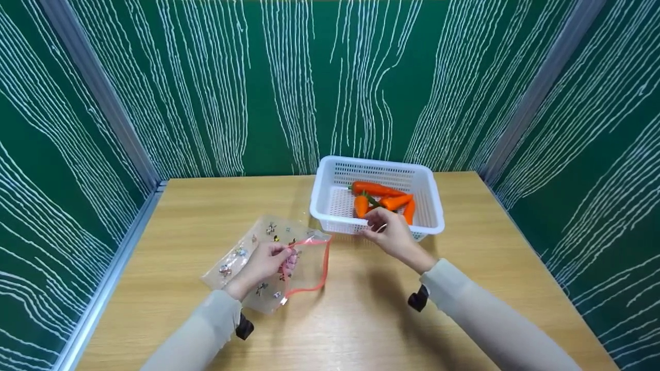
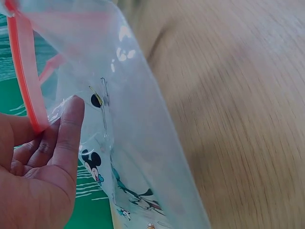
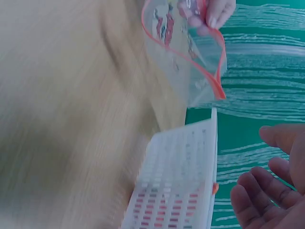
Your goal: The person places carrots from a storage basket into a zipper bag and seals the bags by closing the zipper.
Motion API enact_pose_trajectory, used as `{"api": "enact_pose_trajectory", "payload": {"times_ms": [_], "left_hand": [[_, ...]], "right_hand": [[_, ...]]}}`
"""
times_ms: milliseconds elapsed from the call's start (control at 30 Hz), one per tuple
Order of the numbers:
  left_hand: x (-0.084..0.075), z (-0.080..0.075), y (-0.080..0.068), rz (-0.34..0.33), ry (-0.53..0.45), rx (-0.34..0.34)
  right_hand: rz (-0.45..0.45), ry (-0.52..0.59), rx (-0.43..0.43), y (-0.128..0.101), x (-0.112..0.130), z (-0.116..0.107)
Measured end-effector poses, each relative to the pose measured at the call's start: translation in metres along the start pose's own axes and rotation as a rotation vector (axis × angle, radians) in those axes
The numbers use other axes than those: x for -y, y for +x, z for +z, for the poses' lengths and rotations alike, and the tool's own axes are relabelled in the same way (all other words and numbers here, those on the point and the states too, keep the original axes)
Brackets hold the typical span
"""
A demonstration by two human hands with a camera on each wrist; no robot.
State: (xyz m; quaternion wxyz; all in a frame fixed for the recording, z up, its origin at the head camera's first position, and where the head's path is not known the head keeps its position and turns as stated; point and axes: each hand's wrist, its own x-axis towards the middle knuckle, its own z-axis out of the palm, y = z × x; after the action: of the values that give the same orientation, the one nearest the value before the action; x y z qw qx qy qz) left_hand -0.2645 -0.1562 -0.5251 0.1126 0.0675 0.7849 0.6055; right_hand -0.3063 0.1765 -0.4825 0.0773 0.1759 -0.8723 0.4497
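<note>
My left hand (image 1: 264, 264) pinches the red zip edge of a clear plastic zip bag (image 1: 240, 260) printed with small cartoon figures. In the left wrist view, thumb and fingers hold the red strip (image 2: 27, 71) at the bag's mouth. The mouth gapes toward the right. Above the front rim of a white slotted basket (image 1: 335, 219) is my right hand (image 1: 394, 236), its fingers loosely bent. The right wrist view shows nothing between thumb and fingers (image 3: 267, 191). Several orange carrots (image 1: 379, 189) with green tops lie in the basket, partly hidden by the right hand.
Bag and basket rest on a light wooden table (image 1: 340, 319), the basket toward the back and right of the bag. Green panels (image 1: 281, 144) with white wavy lines stand around it, joined by grey metal posts (image 1: 536, 98).
</note>
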Motion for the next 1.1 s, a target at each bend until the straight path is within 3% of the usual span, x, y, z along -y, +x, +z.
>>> {"api": "enact_pose_trajectory", "payload": {"times_ms": [333,733,1100], "left_hand": [[0.0,-0.001,-0.003,0.034,-0.008,-0.004],[0.001,0.001,-0.003,0.02,-0.029,0.007],[0.001,0.001,-0.003,0.017,-0.036,0.002]], "right_hand": [[-0.041,-0.102,-0.014,0.006,-0.016,-0.02],[0.044,-0.138,0.041,0.014,-0.035,-0.035],[0.11,-0.096,0.073,0.022,-0.054,-0.042]]}}
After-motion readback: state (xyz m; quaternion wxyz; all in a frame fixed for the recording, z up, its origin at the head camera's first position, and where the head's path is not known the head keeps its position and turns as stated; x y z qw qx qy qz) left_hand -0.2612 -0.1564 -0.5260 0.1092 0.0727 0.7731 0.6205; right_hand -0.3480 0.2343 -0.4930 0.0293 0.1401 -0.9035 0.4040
